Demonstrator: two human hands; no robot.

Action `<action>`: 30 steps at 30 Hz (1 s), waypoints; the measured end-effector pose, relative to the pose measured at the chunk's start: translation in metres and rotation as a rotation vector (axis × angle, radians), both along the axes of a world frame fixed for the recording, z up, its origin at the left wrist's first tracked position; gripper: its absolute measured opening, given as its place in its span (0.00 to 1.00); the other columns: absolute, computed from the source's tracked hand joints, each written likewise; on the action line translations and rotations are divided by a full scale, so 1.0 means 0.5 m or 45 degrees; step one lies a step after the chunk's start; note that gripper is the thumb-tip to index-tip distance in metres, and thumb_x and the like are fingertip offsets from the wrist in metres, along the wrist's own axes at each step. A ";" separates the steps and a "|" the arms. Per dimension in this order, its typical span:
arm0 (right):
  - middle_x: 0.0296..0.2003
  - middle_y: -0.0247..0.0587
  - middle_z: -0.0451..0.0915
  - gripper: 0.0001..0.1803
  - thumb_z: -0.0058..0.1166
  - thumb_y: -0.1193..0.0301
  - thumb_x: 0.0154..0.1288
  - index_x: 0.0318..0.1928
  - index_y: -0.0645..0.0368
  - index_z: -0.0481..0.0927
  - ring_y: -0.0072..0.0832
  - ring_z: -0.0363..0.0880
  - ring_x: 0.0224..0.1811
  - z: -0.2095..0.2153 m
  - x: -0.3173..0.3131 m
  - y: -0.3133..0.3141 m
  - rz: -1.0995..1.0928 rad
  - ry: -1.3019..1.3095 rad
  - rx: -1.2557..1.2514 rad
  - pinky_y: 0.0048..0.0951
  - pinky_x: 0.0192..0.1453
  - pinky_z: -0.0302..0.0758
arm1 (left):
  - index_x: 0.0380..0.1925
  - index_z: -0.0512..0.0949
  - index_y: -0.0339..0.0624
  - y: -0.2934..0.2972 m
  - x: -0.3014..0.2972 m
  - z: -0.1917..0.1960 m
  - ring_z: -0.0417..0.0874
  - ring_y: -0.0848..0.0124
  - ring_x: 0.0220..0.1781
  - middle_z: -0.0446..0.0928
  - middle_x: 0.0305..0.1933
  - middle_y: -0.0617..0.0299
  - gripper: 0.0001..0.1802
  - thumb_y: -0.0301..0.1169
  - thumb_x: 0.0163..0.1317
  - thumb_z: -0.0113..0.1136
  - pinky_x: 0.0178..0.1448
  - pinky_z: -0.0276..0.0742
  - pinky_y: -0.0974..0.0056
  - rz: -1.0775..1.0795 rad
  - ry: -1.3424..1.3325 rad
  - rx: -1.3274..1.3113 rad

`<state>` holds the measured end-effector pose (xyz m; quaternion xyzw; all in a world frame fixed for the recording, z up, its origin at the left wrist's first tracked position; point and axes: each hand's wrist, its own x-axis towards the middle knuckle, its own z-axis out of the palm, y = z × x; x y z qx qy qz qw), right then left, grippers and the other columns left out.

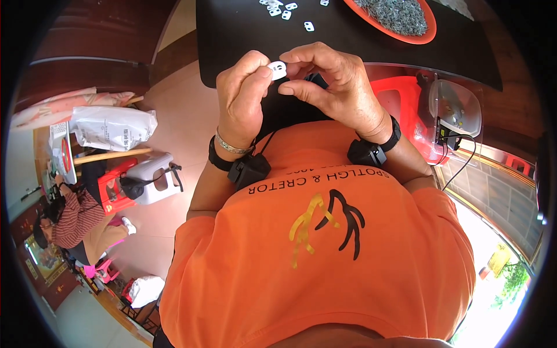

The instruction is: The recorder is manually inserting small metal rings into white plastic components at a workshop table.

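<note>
the small white plastic piece [278, 70] shows only its upper face; its lower edge sits behind the left hand [242, 95] thumb and the right hand [333, 87] fingertips, so its full outline cannot be told. the orange tray [386, 33] of grey bits is cut off by the top edge, and the bits are too small to tell apart. the scattered white pieces [277, 8] run out of view at the top too. the black table [348, 40] is partly covered by both hands (its near edge is hidden behind them). the seated person [72, 220] at far left is warped by the rim.
</note>
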<state>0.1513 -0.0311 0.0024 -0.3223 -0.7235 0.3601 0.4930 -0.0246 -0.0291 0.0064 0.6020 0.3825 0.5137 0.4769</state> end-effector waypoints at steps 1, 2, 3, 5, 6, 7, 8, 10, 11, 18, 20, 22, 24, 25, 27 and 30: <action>0.37 0.37 0.81 0.18 0.66 0.80 0.54 0.46 0.62 0.78 0.23 0.82 0.37 -0.002 0.001 0.002 0.012 0.003 -0.024 0.24 0.43 0.81 | 0.22 0.69 0.33 0.000 0.000 0.004 0.60 0.80 0.21 0.63 0.17 0.66 0.12 0.30 0.60 0.47 0.25 0.55 0.70 0.003 0.035 0.044; 0.37 0.37 0.81 0.18 0.66 0.80 0.54 0.46 0.62 0.78 0.23 0.82 0.37 -0.002 0.000 0.004 0.009 0.004 -0.024 0.24 0.43 0.81 | 0.22 0.69 0.33 0.001 -0.001 0.007 0.59 0.80 0.21 0.62 0.17 0.67 0.11 0.29 0.60 0.48 0.25 0.54 0.70 0.006 0.071 0.088; 0.37 0.37 0.81 0.18 0.66 0.79 0.54 0.46 0.62 0.78 0.23 0.82 0.37 -0.002 -0.003 0.006 0.033 0.009 -0.016 0.24 0.42 0.81 | 0.22 0.69 0.33 0.001 -0.002 0.008 0.59 0.80 0.21 0.62 0.17 0.67 0.11 0.29 0.60 0.48 0.25 0.54 0.70 0.002 0.072 0.088; 0.37 0.37 0.81 0.17 0.66 0.79 0.54 0.46 0.61 0.79 0.23 0.82 0.37 -0.002 -0.006 0.007 0.054 0.016 -0.007 0.24 0.42 0.81 | 0.22 0.69 0.33 0.002 -0.005 0.010 0.58 0.81 0.22 0.61 0.18 0.68 0.10 0.27 0.61 0.49 0.25 0.53 0.71 -0.007 0.116 0.143; 0.37 0.37 0.82 0.17 0.66 0.79 0.55 0.46 0.61 0.79 0.23 0.82 0.37 -0.004 -0.007 0.006 0.043 0.046 -0.022 0.24 0.42 0.81 | 0.22 0.69 0.33 0.001 -0.005 0.012 0.58 0.81 0.22 0.61 0.18 0.68 0.10 0.27 0.61 0.49 0.25 0.53 0.71 -0.010 0.118 0.142; 0.37 0.37 0.82 0.17 0.66 0.79 0.55 0.46 0.61 0.79 0.24 0.83 0.37 -0.005 -0.008 0.005 0.033 0.077 -0.037 0.24 0.42 0.81 | 0.22 0.69 0.33 0.000 -0.006 0.013 0.57 0.81 0.22 0.61 0.18 0.68 0.11 0.27 0.61 0.49 0.25 0.53 0.71 -0.022 0.123 0.129; 0.37 0.37 0.82 0.17 0.66 0.79 0.55 0.46 0.61 0.79 0.24 0.83 0.37 -0.006 -0.008 0.005 0.031 0.079 -0.039 0.24 0.42 0.81 | 0.22 0.69 0.33 -0.001 -0.005 0.014 0.57 0.81 0.22 0.61 0.18 0.68 0.11 0.27 0.61 0.49 0.25 0.53 0.71 -0.034 0.129 0.115; 0.38 0.37 0.82 0.17 0.65 0.79 0.55 0.46 0.61 0.79 0.24 0.83 0.37 -0.006 -0.007 0.007 0.047 0.080 0.052 0.24 0.41 0.81 | 0.22 0.69 0.33 -0.002 -0.002 0.020 0.57 0.81 0.22 0.61 0.18 0.68 0.11 0.27 0.61 0.49 0.25 0.53 0.71 -0.035 0.154 0.128; 0.38 0.37 0.82 0.17 0.65 0.79 0.55 0.46 0.61 0.79 0.24 0.83 0.37 -0.005 -0.007 0.008 0.046 0.082 0.050 0.24 0.41 0.81 | 0.22 0.69 0.33 -0.002 0.000 0.022 0.57 0.81 0.22 0.60 0.18 0.68 0.11 0.28 0.62 0.50 0.25 0.53 0.71 -0.034 0.176 0.143; 0.36 0.39 0.83 0.12 0.64 0.79 0.56 0.42 0.63 0.79 0.25 0.83 0.36 -0.002 -0.002 0.007 0.017 0.034 0.176 0.23 0.39 0.81 | 0.20 0.67 0.34 -0.001 0.003 0.021 0.56 0.81 0.22 0.59 0.18 0.69 0.14 0.30 0.64 0.50 0.25 0.52 0.70 -0.108 0.151 0.122; 0.36 0.39 0.83 0.12 0.64 0.79 0.56 0.41 0.63 0.78 0.26 0.83 0.36 -0.002 0.001 0.007 0.015 0.025 0.197 0.23 0.39 0.81 | 0.20 0.67 0.34 -0.002 0.005 0.021 0.55 0.81 0.22 0.59 0.18 0.69 0.15 0.30 0.65 0.49 0.25 0.52 0.70 -0.124 0.159 0.121; 0.36 0.39 0.83 0.11 0.63 0.79 0.57 0.40 0.63 0.78 0.26 0.83 0.36 -0.001 0.004 0.007 0.006 -0.035 0.200 0.23 0.38 0.80 | 0.20 0.67 0.34 0.000 0.005 0.014 0.55 0.81 0.22 0.59 0.18 0.69 0.15 0.30 0.65 0.50 0.25 0.52 0.70 -0.137 0.130 0.105; 0.36 0.39 0.83 0.11 0.63 0.79 0.57 0.41 0.63 0.78 0.26 0.83 0.36 0.002 0.006 0.004 0.005 -0.042 0.188 0.23 0.39 0.80 | 0.20 0.67 0.34 -0.001 0.005 0.008 0.55 0.81 0.22 0.59 0.18 0.69 0.16 0.31 0.65 0.50 0.25 0.52 0.71 -0.148 0.102 0.092; 0.36 0.39 0.83 0.12 0.64 0.79 0.56 0.41 0.63 0.79 0.26 0.83 0.36 0.005 0.008 0.007 0.003 -0.049 0.179 0.23 0.39 0.81 | 0.20 0.67 0.35 0.001 0.006 0.007 0.55 0.81 0.22 0.59 0.18 0.69 0.16 0.31 0.66 0.50 0.25 0.52 0.71 -0.147 0.094 0.065; 0.36 0.38 0.83 0.12 0.64 0.80 0.56 0.42 0.63 0.79 0.25 0.83 0.37 0.002 0.010 0.010 -0.005 -0.007 0.133 0.22 0.40 0.81 | 0.21 0.67 0.35 0.008 0.011 0.008 0.55 0.81 0.22 0.59 0.18 0.69 0.16 0.32 0.66 0.50 0.25 0.52 0.71 -0.146 0.089 0.047; 0.38 0.38 0.82 0.14 0.64 0.81 0.56 0.44 0.62 0.80 0.23 0.83 0.38 0.001 0.017 0.018 0.001 0.117 0.017 0.22 0.41 0.81 | 0.22 0.68 0.35 0.024 0.025 0.019 0.56 0.81 0.22 0.60 0.18 0.69 0.15 0.32 0.66 0.50 0.25 0.52 0.71 -0.133 0.123 0.077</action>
